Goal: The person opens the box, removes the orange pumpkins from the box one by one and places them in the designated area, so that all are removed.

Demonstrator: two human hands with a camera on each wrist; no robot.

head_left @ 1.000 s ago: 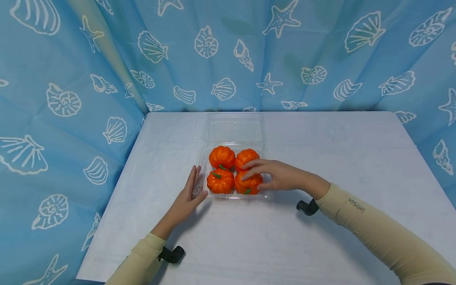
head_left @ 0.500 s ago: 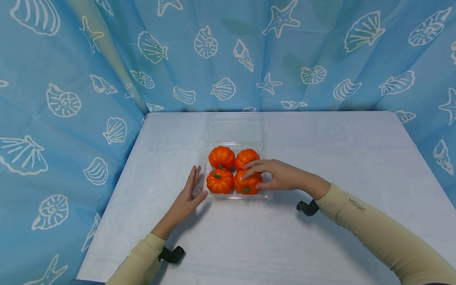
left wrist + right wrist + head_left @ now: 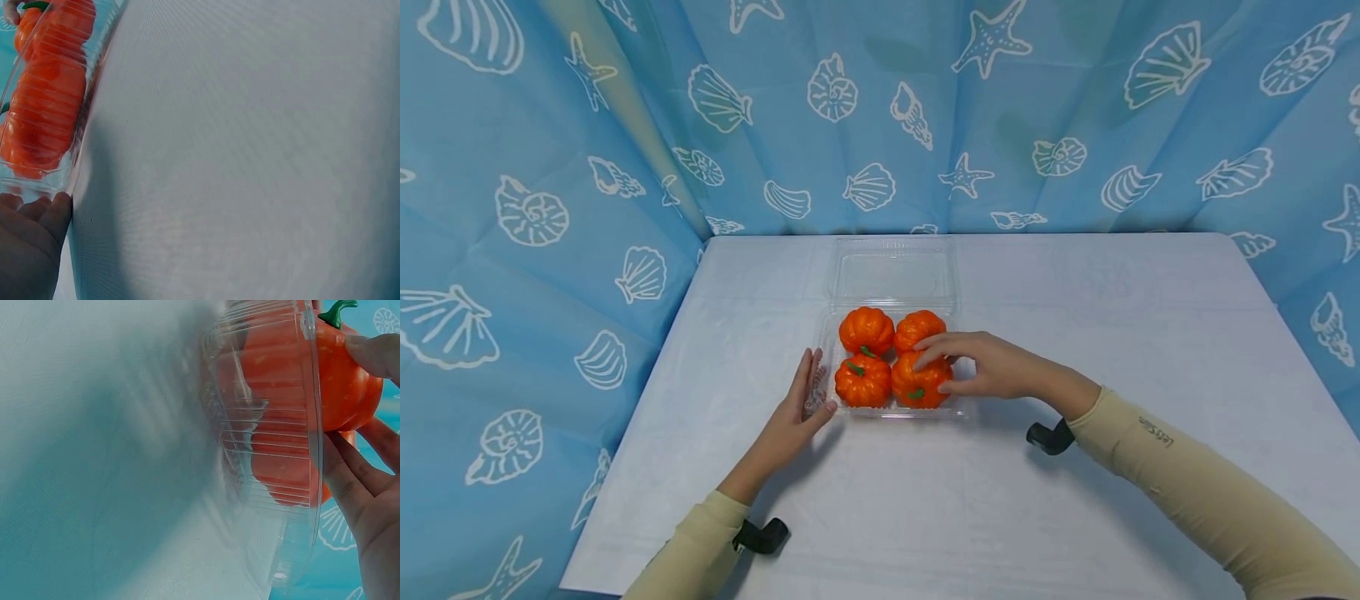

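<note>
A clear plastic clamshell box (image 3: 893,414) holds several small orange pumpkins with green stems. My right hand (image 3: 994,367) grips the front-right pumpkin (image 3: 908,382), fingers over its far side and thumb at its near right. In the right wrist view the thumb (image 3: 375,355) presses this pumpkin (image 3: 342,381) near its stem, above the rim of the box's ribbed wall (image 3: 281,447). My left hand (image 3: 786,429) lies along the box's left side with straight fingers. The left wrist view shows those fingertips (image 3: 57,209) right at the box's end wall.
The box's transparent lid (image 3: 895,275) is folded back flat behind it. A white cloth (image 3: 1112,333) covers the table. Blue curtains (image 3: 850,150) with white shell drawings stand behind and to the left. A black wrist-camera mount (image 3: 1049,437) hangs under the right wrist.
The gripped pumpkin has turned and shifted slightly away, its green stem now sitting higher in the head view. My right fingers have risen a little with it. The left hand stays put.
</note>
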